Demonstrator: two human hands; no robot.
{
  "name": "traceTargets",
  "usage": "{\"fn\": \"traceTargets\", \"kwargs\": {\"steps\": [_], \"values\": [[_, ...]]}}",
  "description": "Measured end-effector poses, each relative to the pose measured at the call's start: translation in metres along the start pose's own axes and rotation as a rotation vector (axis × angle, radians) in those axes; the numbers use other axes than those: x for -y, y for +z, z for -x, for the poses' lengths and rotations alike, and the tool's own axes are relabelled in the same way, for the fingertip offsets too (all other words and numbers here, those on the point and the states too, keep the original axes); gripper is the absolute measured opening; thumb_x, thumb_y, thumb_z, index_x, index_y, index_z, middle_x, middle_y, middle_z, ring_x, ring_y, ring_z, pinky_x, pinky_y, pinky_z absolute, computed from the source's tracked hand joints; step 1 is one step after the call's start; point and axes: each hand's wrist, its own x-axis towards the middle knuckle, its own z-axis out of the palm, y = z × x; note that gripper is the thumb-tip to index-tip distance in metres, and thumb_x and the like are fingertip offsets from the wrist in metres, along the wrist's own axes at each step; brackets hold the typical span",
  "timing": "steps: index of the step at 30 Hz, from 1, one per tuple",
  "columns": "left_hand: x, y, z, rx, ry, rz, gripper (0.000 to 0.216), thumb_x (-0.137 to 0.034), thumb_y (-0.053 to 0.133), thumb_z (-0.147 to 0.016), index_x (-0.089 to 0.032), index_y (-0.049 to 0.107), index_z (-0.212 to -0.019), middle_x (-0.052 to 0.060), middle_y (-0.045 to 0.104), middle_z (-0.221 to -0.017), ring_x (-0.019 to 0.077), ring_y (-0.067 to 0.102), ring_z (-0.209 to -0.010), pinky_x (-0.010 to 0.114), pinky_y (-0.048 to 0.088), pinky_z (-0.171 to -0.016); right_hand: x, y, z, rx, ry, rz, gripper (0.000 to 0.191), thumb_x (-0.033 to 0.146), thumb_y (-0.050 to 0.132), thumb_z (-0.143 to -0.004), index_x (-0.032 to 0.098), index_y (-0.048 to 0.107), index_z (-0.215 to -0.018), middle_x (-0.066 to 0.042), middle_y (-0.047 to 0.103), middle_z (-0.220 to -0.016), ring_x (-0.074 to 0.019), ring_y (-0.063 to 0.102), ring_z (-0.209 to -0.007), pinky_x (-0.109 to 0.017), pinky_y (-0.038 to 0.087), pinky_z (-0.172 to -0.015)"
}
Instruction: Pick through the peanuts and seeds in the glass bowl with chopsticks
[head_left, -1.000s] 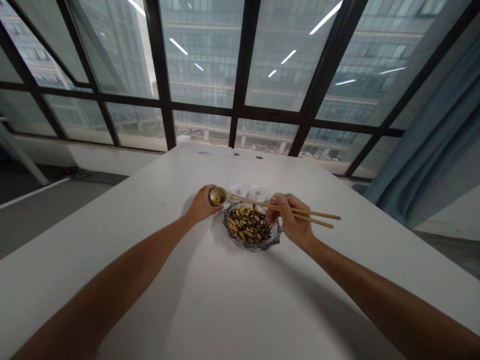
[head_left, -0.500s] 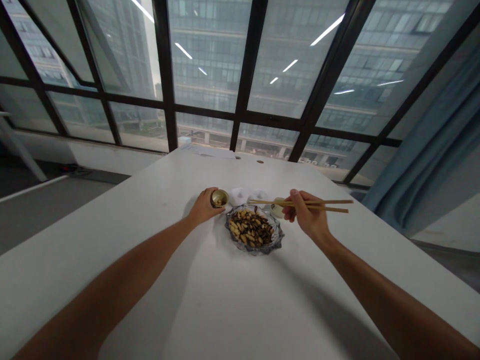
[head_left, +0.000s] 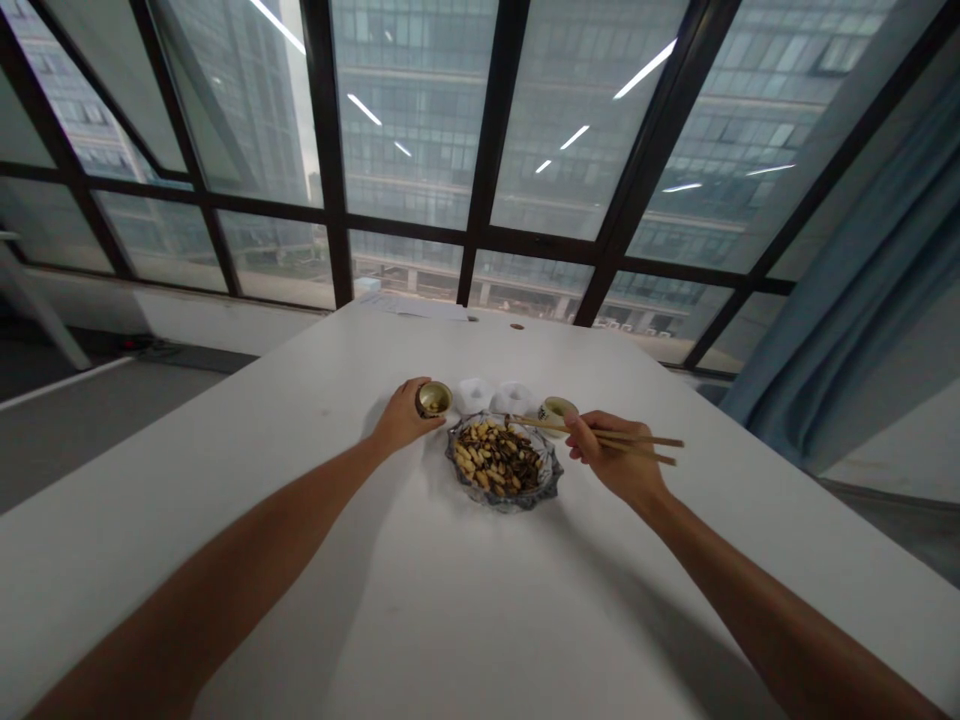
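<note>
A glass bowl point(head_left: 550, 480) of mixed dark and pale seeds sits mid-table. My left hand point(head_left: 400, 420) is curled around a small gold cup point(head_left: 433, 399) just left of the bowl. My right hand point(head_left: 615, 458) pinches a pair of wooden chopsticks point(head_left: 637, 444); their tips reach over the bowl's far right rim. Behind those tips stands another small cup point(head_left: 557, 409). Two small white cups point(head_left: 493, 395) stand behind the bowl.
The white table point(head_left: 465, 610) runs back to a wall of dark-framed windows. Papers point(head_left: 405, 303) lie at its far edge. A blue curtain point(head_left: 862, 290) hangs at the right. Floor drops away on the left.
My right hand lifted the chopsticks off the seeds, swung them right toward the small cup, then lowered them back over the bowl's far right rim. My left hand stayed on the gold cup.
</note>
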Motion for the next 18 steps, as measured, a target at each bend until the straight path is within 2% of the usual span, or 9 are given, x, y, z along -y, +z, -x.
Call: {"fn": "traceTargets", "kwargs": {"steps": [5,10,15,18], "values": [[-0.0006,-0.0004,-0.0002,0.000,0.001,-0.004,0.072,-0.034,0.087,-0.063,-0.020,0.056,-0.126,0.011,0.065,-0.127,0.0309,0.063,-0.118,0.048,0.050,-0.104,0.0025,0.0016,0.0037,0.072,-0.229,0.149,0.051,0.065,0.057,-0.092,0.022,0.076,-0.071,-0.004,0.069,-0.055,-0.0164,0.062,-0.045,-0.026,0.048,-0.042],[0.0014,0.0003,0.0000,-0.004,0.014,-0.002,0.072,-0.035,0.086,-0.064,-0.020,0.056,-0.126,0.012,0.064,-0.127,0.0307,0.063,-0.118,0.047,0.050,-0.105,0.0019,0.0021,0.0054,0.149,-0.363,0.246,0.051,0.062,0.050,-0.096,0.024,0.074,-0.073,-0.004,0.072,-0.065,-0.0158,0.063,-0.051,-0.027,0.051,-0.053],[0.0046,0.0007,-0.0004,-0.010,0.014,-0.005,0.073,-0.038,0.087,-0.063,-0.021,0.057,-0.127,0.012,0.065,-0.128,0.0307,0.063,-0.119,0.047,0.049,-0.106,0.0007,0.0010,0.0085,0.162,-0.364,0.234,0.054,0.063,0.049,-0.097,0.023,0.071,-0.069,-0.003,0.069,-0.061,-0.0147,0.060,-0.049,-0.027,0.049,-0.051],[0.0043,-0.0002,-0.0006,-0.015,-0.009,-0.002,0.072,-0.040,0.086,-0.064,-0.020,0.057,-0.127,0.012,0.065,-0.129,0.0311,0.063,-0.119,0.047,0.050,-0.105,-0.0013,0.0006,0.0109,0.086,-0.243,0.149,0.053,0.063,0.053,-0.095,0.022,0.070,-0.066,-0.003,0.067,-0.056,-0.0146,0.060,-0.045,-0.026,0.048,-0.046]]}}
